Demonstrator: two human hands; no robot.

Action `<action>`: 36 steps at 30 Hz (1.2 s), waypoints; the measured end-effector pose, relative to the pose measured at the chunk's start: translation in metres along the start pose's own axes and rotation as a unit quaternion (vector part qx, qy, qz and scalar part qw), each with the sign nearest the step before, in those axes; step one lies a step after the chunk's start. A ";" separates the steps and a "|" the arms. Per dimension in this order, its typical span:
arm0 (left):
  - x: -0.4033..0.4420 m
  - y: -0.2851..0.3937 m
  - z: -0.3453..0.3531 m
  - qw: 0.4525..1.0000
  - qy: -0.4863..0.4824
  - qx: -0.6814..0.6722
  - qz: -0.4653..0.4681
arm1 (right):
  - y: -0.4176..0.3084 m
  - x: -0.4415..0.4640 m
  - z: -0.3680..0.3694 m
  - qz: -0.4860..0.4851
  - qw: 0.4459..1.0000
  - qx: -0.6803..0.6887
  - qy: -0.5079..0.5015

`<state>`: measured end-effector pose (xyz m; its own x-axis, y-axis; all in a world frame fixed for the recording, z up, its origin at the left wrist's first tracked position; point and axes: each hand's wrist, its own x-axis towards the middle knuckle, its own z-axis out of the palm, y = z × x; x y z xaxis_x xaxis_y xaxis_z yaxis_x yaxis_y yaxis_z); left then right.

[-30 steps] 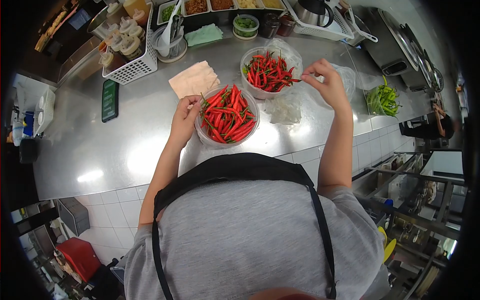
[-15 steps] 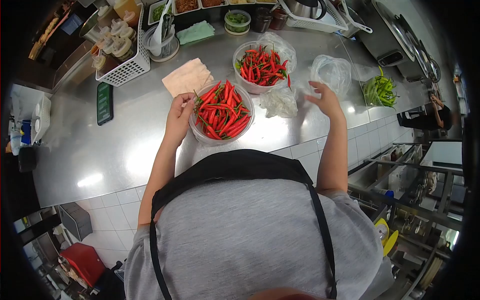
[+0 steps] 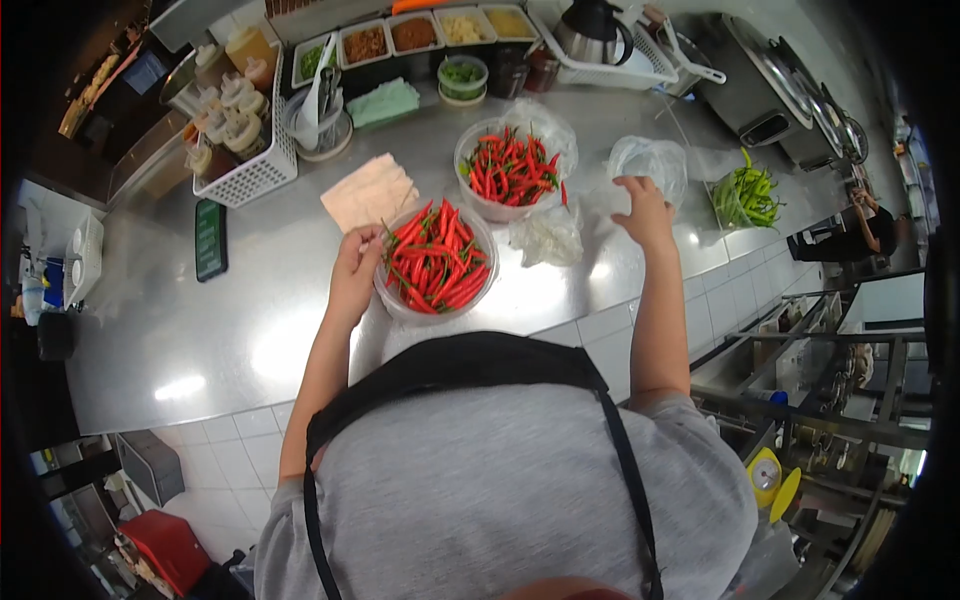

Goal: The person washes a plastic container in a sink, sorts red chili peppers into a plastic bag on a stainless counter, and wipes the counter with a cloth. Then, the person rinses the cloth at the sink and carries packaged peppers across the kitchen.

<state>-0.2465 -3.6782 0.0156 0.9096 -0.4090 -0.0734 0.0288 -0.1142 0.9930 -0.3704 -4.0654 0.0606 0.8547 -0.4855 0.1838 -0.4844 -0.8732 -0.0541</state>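
Head view: front bowl [image 3: 398,306] stands on the steel counter [image 3: 270,290], filled with red chilies [image 3: 436,262], stems pointing various ways. Left hand [image 3: 356,262] is at the bowl's left rim, fingers curled in and bunched with the thumb, fingertips beside the outermost stems; whether they grip rim or stem cannot be told. Right hand [image 3: 645,212] is well to the right of the bowl, fingers spread, thumb apart, nothing seen in its grasp; in this view its fingertips overlap the edge of a clear bag [image 3: 652,160]. Rear bowl [image 3: 500,212], behind and right of the front bowl, also holds red chilies, one dangling at its right side. Crumpled plastic [image 3: 547,238] lies right of the front bowl, between it and the right hand. Folded cloth [image 3: 368,190]: just behind the front bowl, to its left. Phone [image 3: 211,240]: farther left of it.
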 end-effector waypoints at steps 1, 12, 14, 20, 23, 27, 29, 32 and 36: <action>0.000 0.000 0.001 1.000 0.000 -0.008 0.000 | -0.002 0.002 -0.003 0.015 1.000 0.010 -0.015; -0.004 0.002 0.001 0.999 -0.003 -0.037 -0.014 | -0.046 0.013 0.019 -0.114 0.978 0.174 -0.031; -0.005 0.007 0.001 0.999 -0.001 0.013 -0.031 | -0.049 0.008 0.013 -0.116 0.972 0.202 0.011; 0.001 -0.003 0.001 1.000 -0.006 0.010 0.005 | -0.111 -0.014 -0.047 -0.205 0.865 0.454 -0.066; -0.001 0.001 0.003 1.000 0.005 0.009 -0.002 | -0.126 0.005 -0.030 -0.229 0.899 0.372 -0.025; -0.001 -0.005 0.001 1.000 0.000 0.009 0.009 | -0.121 0.050 -0.003 -0.218 0.950 0.215 -0.059; 0.000 -0.005 0.001 1.000 0.000 0.011 0.010 | -0.128 0.060 0.009 -0.219 0.954 0.092 -0.182; -0.001 -0.005 0.001 1.000 0.002 0.010 -0.004 | -0.149 0.057 0.016 -0.168 0.963 0.014 -0.211; 0.000 -0.006 0.000 1.000 0.000 0.012 0.008 | -0.140 0.065 0.025 -0.210 0.959 0.055 -0.182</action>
<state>-0.2472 -3.6775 0.0093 0.9096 -0.4114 -0.0572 0.0035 -0.1300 0.9915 -0.2428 -3.9756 0.0558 0.9885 -0.0544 -0.1411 -0.0766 -0.9846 -0.1574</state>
